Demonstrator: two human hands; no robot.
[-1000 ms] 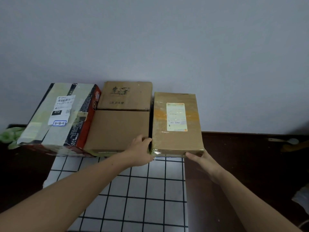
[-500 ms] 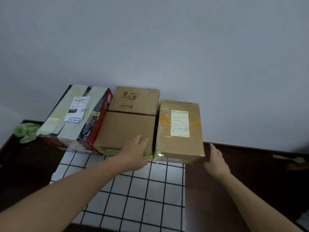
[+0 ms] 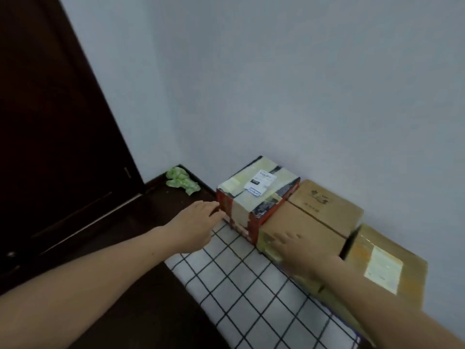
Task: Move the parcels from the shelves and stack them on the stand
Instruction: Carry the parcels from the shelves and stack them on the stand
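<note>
Three parcels stand in a row against the wall on a white cloth with a black grid (image 3: 251, 293). The leftmost is a red and black box (image 3: 256, 195) wrapped in pale tape with a white label. My left hand (image 3: 196, 222) reaches its left near corner, fingertips touching the side. A plain brown carton (image 3: 317, 212) stands in the middle; my right hand (image 3: 299, 255) lies flat on its near end with fingers straight. At the right lies a taped brown parcel (image 3: 387, 263) with a pale label.
A dark wooden door (image 3: 50, 122) fills the left side. The cloth covers a dark wooden surface (image 3: 163, 207). A crumpled green thing (image 3: 181, 180) lies in the corner by the wall. The grey wall rises right behind the parcels.
The view swung left. My left hand moved from the middle carton to the red box's left corner. My right hand left the taped parcel's side and came onto the middle carton.
</note>
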